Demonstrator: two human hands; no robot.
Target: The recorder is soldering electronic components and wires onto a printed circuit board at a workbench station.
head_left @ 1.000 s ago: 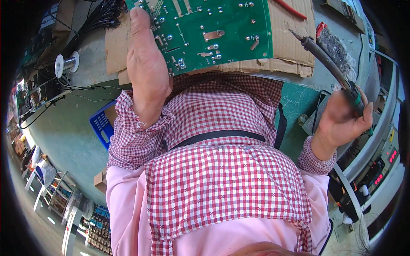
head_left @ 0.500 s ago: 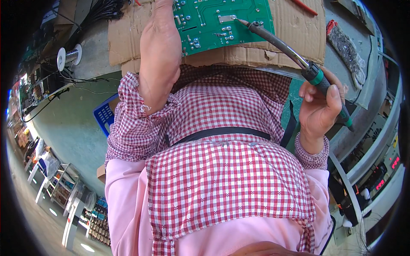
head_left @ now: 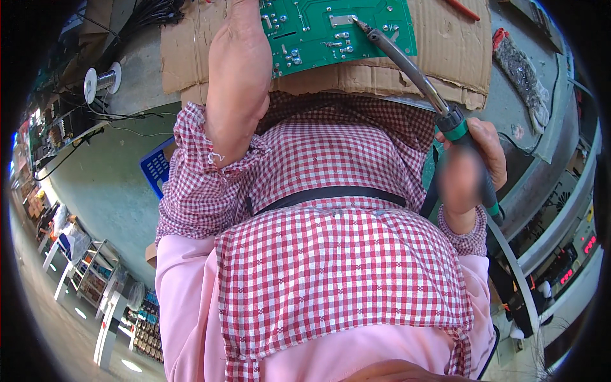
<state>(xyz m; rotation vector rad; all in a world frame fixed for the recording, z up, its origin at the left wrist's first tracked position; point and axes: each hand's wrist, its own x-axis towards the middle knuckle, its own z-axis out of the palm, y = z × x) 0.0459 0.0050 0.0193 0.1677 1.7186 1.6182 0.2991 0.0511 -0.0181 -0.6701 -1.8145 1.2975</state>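
Note:
My right hand (head_left: 487,143) is wrapped round the green and dark handle of a soldering iron (head_left: 414,73); part of that hand is blurred. The iron slants up to the left, and its tip is at a silvery rectangular patch on a green circuit board (head_left: 369,56). Solder joints and pale traces cover the board's visible face. Beside the board's left edge is my left hand (head_left: 244,28), coming up from a checked sleeve. Its fingers lie beyond the upper edge of the picture, so their grip is hidden. Under the board lies brown cardboard (head_left: 455,63).
A spool of solder wire (head_left: 103,83) stands at the left on the grey bench, near a bundle of black cables (head_left: 149,19). To the right lie a grey glove (head_left: 522,79) with a red cuff and a red-handled tool (head_left: 463,9). A blue crate (head_left: 154,169) is below the bench.
My right hand has turned and come down slightly to the left, tilting the iron more steeply. Its tip has shifted a little along the silvery patch. The board has moved slightly right and up.

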